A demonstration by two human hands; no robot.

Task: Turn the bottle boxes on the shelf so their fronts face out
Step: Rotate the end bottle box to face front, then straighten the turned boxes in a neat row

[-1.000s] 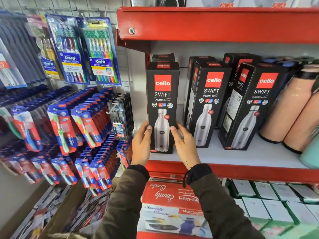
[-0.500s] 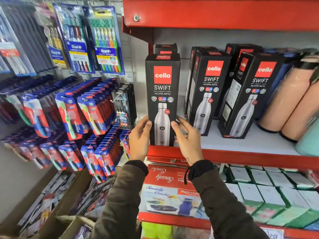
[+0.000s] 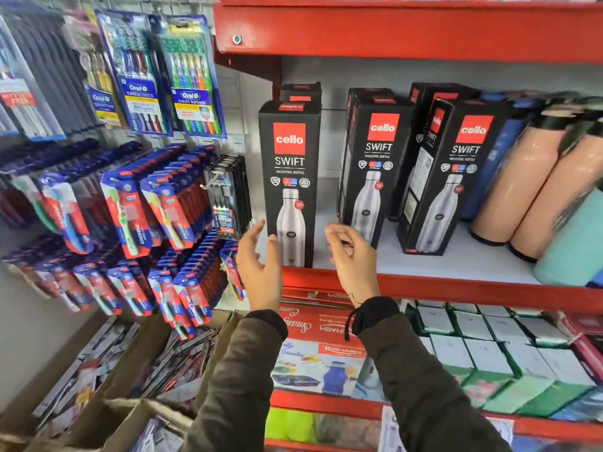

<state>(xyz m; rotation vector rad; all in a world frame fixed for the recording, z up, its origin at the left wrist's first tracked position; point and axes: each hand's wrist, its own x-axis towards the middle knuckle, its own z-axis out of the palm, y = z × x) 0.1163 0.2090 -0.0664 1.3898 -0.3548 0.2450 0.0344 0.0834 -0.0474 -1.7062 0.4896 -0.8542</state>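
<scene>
Black leftmost box [image 3: 289, 184] stands upright at the front lip of the red shelf [image 3: 456, 288], long axis vertical, printed front square to the aisle; looks done. Middle box [image 3: 375, 171], right of it, shows front plus a sliver of its side, so turned slightly. Third box [image 3: 453, 177], further right, is clearly skewed, with its text side panel showing. Judged next: middle box, nearer the right hand [image 3: 354, 259], just up and right of its fingers. Left hand [image 3: 261, 265] sits at the leftmost box's lower left corner, fingers spread, thumb overlapping the front; contact uncertain. Right hand loosely curled, holding nothing.
</scene>
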